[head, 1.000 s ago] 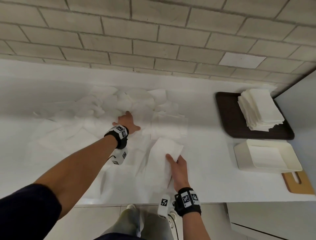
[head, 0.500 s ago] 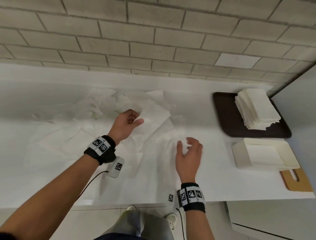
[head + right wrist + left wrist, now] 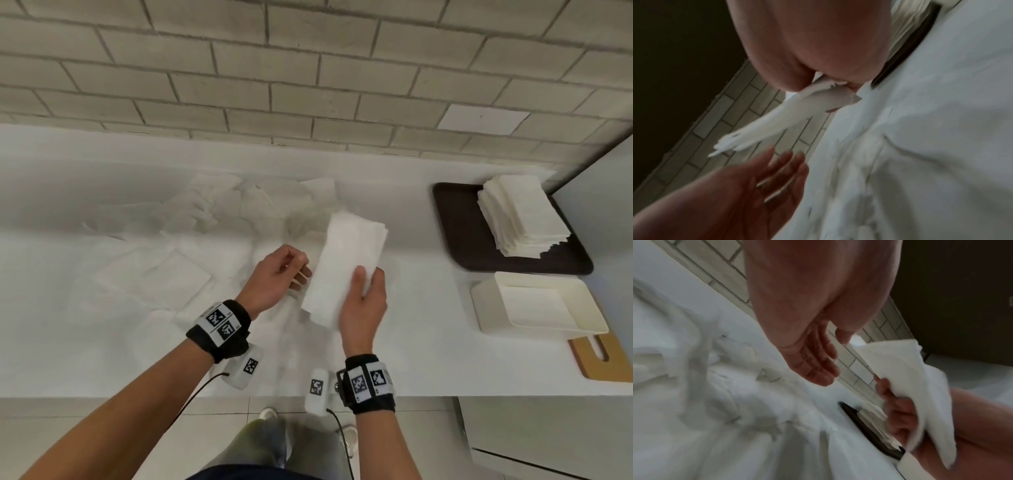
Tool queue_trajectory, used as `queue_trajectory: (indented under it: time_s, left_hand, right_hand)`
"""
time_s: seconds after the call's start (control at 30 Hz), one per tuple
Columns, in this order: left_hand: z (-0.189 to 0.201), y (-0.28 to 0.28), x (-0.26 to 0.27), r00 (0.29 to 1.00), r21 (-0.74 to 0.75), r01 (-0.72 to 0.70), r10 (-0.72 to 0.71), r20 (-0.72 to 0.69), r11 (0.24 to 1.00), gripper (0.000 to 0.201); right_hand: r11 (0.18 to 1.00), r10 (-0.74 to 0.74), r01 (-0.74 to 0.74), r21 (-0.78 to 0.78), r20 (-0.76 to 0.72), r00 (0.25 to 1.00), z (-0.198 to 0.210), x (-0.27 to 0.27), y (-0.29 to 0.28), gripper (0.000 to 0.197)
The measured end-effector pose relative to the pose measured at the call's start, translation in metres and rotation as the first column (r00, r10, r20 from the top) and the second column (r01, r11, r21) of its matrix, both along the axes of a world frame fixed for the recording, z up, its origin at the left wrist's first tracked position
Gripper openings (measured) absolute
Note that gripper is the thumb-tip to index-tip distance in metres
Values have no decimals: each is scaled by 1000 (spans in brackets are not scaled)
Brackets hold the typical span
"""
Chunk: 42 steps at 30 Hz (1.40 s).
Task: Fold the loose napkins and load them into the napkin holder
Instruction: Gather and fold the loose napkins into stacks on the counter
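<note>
My right hand [image 3: 363, 294] grips a folded white napkin [image 3: 346, 267] by its near end and holds it lifted above the counter; the same folded napkin [image 3: 906, 386] [image 3: 781, 116] shows in both wrist views. Just to its left hovers my left hand [image 3: 284, 274], its fingers loose and holding nothing [image 3: 818, 366]. A heap of loose white napkins [image 3: 191, 240] covers the counter at left and behind my hands. The cream napkin holder [image 3: 537, 305] sits at the right, low and rectangular. A stack of folded napkins [image 3: 520, 216] rests on a dark tray [image 3: 459, 236] behind it.
A wooden board [image 3: 606, 359] pokes out under the holder near the counter's front edge. A tiled wall [image 3: 308, 85] runs along the back. A pale vertical panel [image 3: 606, 192] closes off the right side. The counter's front edge [image 3: 102, 397] lies just below my wrists.
My right hand has picked a folded napkin up off the counter. My left hand let go of the napkin it was pulling from the heap and moved right, toward the held one.
</note>
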<state>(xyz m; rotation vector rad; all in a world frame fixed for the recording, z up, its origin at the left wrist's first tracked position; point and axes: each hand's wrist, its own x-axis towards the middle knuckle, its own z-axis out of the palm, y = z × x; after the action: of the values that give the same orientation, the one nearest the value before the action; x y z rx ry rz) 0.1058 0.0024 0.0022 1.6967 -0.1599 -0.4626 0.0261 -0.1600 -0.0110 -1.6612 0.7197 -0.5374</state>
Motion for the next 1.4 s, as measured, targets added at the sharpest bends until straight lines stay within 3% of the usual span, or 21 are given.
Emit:
queue_trajectory:
  time_s: [0.1, 0.2, 0.3, 0.37, 0.47, 0.5, 0.57, 0.63, 0.7, 0.77, 0.83, 0.9, 0.97, 1.07, 1.13, 1.2, 1.23, 1.3, 1.4]
  left_hand:
    - [-23, -14, -12, 992, 114, 108, -99, -77, 988, 33]
    - [-53, -38, -30, 959, 383, 265, -283, -9, 885, 32]
    - [-68, -63, -43, 933, 481, 318, -359, -7, 817, 32]
    - [-68, -73, -42, 917, 522, 313, -395, 51, 793, 22]
    - [-65, -75, -15, 910, 601, 146, -345, 229, 785, 14]
    - [-65, -73, 2, 910, 609, 71, -302, 285, 790, 17]
    - [-65, -67, 40, 906, 659, -47, -245, 344, 750, 46]
    - [-66, -59, 73, 931, 766, -46, -250, 266, 642, 87]
    - [-67, -54, 99, 954, 850, 29, -269, 134, 525, 110]
    - [-65, -51, 115, 958, 890, 107, -286, 27, 443, 105]
    - [-59, -50, 124, 948, 897, 155, -318, -18, 413, 79]
    - [-54, -50, 123, 935, 862, 145, -351, 40, 486, 65]
    - [-44, -53, 111, 930, 712, 162, -347, 121, 683, 65]
    - [-21, -61, 68, 933, 345, 279, -337, 122, 896, 67]
    - [-5, -69, 32, 947, 82, 310, -315, 56, 947, 59]
    - [2, -76, 1, 952, -80, 306, -306, 2, 949, 57]
    - [2, -79, -11, 957, -109, 285, -288, -13, 952, 59]
    - [-14, -82, -27, 966, -78, 246, -250, -60, 966, 65]
    - [-42, -88, -38, 973, 145, 225, -213, -92, 964, 67]
  right_hand:
    - [992, -87, 66, -107, -202, 975, -19, -24, -26, 28]
    - [977, -62, -34, -210, -434, 899, -47, -42, -38, 34]
    - [922, -91, -155, -355, -587, 805, -66, -54, -37, 44]
    - [881, -156, -203, -428, -668, 728, -70, -57, -35, 62]
    - [842, -179, -294, -453, -748, 640, -71, -58, -37, 73]
    - [832, -178, -313, -457, -755, 631, -72, -57, -39, 72]
    - [834, -169, -320, -449, -761, 626, -71, -55, -42, 71]
    - [843, -154, -321, -432, -765, 625, -70, -54, -43, 72]
    - [845, -154, -305, -439, -747, 647, -68, -54, -44, 73]
    - [841, -171, -267, -471, -698, 695, -67, -54, -43, 73]
    - [831, -193, -209, -516, -618, 762, -64, -54, -39, 67]
    - [828, -201, -121, -547, -492, 847, -59, -52, -37, 57]
    - [877, -144, -50, -478, -361, 922, -53, -47, -36, 45]
    - [998, -19, 3, -69, -230, 973, -36, -37, -34, 36]
    - [944, 31, 12, 330, -123, 992, -24, -32, -33, 41]
    - [871, 8, 13, 490, -41, 999, -21, -30, -38, 35]
    - [883, -27, 43, 468, -40, 999, -21, -30, -40, 26]
    - [957, -112, 139, 254, -118, 987, -26, -32, -47, 14]
    - [988, -155, 144, -59, -259, 953, -45, -37, -56, 18]
